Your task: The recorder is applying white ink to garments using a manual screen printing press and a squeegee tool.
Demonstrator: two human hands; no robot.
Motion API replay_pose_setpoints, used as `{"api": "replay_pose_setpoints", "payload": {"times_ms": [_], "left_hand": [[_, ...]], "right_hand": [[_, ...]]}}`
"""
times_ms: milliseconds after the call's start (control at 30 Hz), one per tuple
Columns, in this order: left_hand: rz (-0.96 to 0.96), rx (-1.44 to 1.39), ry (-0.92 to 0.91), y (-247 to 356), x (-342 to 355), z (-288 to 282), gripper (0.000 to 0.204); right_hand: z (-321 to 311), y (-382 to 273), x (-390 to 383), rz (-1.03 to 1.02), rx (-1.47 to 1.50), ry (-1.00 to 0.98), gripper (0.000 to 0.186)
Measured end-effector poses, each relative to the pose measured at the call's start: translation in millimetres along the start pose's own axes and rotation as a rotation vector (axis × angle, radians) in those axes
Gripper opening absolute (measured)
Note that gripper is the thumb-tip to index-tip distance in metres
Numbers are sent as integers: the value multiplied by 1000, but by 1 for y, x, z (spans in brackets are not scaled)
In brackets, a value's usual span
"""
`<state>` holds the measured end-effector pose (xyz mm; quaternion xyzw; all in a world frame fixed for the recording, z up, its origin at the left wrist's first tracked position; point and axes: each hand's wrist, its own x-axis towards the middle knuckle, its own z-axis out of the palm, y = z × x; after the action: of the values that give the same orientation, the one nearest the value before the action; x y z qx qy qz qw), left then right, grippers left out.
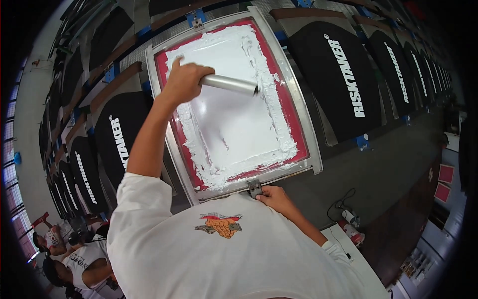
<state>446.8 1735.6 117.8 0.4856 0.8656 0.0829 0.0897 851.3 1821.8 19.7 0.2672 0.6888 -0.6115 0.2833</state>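
A screen-printing frame (308,134) with a red border lies in front of me, its mesh coated with white ink (239,119) heaped thickest along the edges. My left hand (186,79) is closed around a squeegee (231,84) with a silver metal handle, held over the upper middle of the mesh; its blade is hidden from me. At the frame's near edge, my right hand (276,198) grips a small grey metal clamp (255,188) between thumb and fingers. A blue metal bracket (196,19) sits at the frame's far edge.
Rows of boards bearing black printed fabric pieces (326,74) run along both sides. To the lower right, a white table (353,259) stands near a red-and-white heat gun-like tool (352,233). Other people (87,261) are at the lower left.
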Motion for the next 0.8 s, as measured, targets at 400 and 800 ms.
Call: {"api": "replay_pose_setpoints", "payload": {"times_ms": [400, 800], "left_hand": [[547, 293, 59, -15, 157, 17, 30], [-102, 279, -148, -65, 81, -42, 37]], "right_hand": [[-5, -18, -6, 90, -4, -48, 22], [-10, -11, 3, 7, -31, -51, 18]]}}
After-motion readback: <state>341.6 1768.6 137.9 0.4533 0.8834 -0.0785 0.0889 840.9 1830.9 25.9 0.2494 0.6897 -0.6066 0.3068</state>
